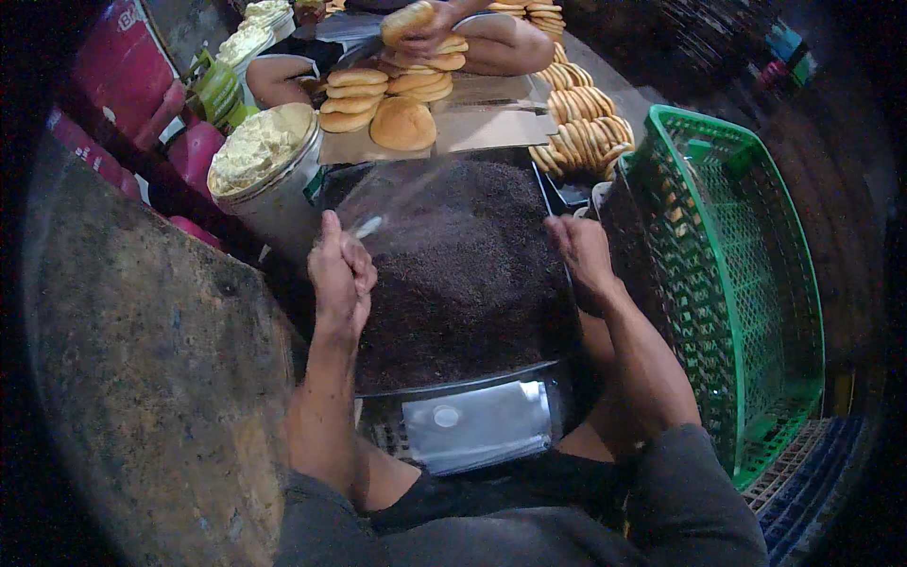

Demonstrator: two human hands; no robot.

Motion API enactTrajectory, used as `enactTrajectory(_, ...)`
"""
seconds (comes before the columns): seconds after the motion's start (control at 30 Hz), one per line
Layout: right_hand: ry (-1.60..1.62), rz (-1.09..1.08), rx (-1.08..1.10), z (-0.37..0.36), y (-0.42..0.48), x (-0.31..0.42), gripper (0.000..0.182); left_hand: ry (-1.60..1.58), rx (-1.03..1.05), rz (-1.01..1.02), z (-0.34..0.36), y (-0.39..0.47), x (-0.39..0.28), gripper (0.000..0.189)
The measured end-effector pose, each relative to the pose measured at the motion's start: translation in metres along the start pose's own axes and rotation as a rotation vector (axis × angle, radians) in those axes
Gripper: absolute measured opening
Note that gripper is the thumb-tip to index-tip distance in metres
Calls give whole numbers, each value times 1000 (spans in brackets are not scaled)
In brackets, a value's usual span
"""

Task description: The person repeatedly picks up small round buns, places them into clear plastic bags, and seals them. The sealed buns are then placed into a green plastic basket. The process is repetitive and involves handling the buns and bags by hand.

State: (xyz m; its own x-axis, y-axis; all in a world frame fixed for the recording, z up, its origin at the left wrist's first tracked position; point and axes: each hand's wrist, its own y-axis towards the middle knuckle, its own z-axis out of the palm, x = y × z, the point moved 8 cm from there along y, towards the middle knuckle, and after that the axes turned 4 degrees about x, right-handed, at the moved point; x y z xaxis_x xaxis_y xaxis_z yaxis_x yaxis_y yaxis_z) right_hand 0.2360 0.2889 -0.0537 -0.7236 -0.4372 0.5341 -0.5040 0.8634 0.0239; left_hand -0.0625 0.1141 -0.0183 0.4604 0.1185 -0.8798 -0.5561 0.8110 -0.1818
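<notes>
My left hand is raised over the left edge of a tray of dark granules, its thumb up and fingers curled. A small whitish blurred object shows beside its fingertips; whether the hand grips it is unclear. My right hand is at the tray's right edge, fingers bent together and blurred; whether it pinches anything cannot be told. Pale translucent streaks cross the far left part of the granules. Near my lap lies a stack of clear plastic bags or sheets with a round white spot on it.
Left of the tray stands a tub of pale cream. Round buns are stacked on cardboard beyond. Another person's hand holds a bun. More flat buns stand in rows at right, near a green plastic crate.
</notes>
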Motion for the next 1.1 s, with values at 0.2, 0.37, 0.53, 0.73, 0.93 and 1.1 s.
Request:
enactTrajectory(0.2,193,-85,-254,-2,-17,12,20,-11,-83,92,-19,23,-12,45)
enactTrajectory(0.37,96,106,-109,-6,-7,-4,28,-87,-275,106,-39,26,-38,44)
enactTrajectory(0.53,195,-103,-285,-27,-4,12,25,-253,-11,53,-32,2,-32,37)
enactTrajectory(0.73,-98,-503,-280,-20,-22,111,38,-587,60,46,-57,-8,-51,38)
enactTrajectory(0.93,-719,-480,-178,70,89,146,57,-567,52,84,-81,-12,-56,54)
enactTrajectory(1.1,-985,-521,240,158,179,103,48,-547,6,123,-97,-16,-69,53)
